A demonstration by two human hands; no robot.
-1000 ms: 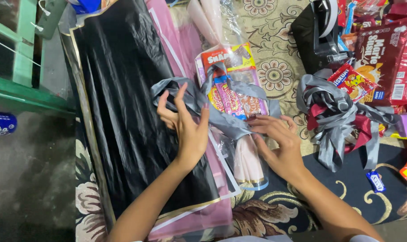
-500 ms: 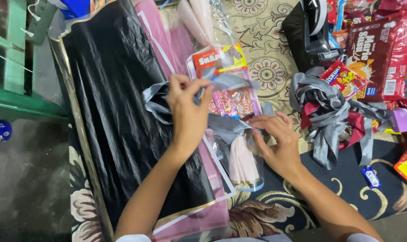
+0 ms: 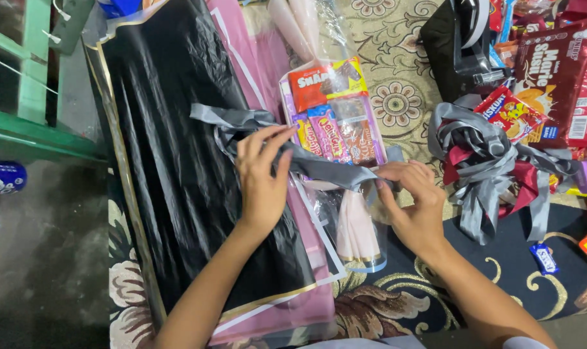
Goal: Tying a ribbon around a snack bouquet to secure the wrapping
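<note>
Grey ribbon [image 3: 319, 165] is pinched taut between the left hand [image 3: 262, 178] and right hand [image 3: 413, 203], across a snack bundle [image 3: 335, 123] lying on black wrapping paper [image 3: 177, 161]. Soft, light and probably slippery, it seems best gripped near its ends.

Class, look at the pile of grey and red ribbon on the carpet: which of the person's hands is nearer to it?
Right. The right hand sits just left of the ribbon pile, pinching a grey ribbon; the left hand is farther away, over the black wrapping sheet.

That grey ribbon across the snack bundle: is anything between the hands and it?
Nothing visible. The left hand and the right hand both pinch the grey ribbon directly, and it lies stretched over the snack bundle.
</note>
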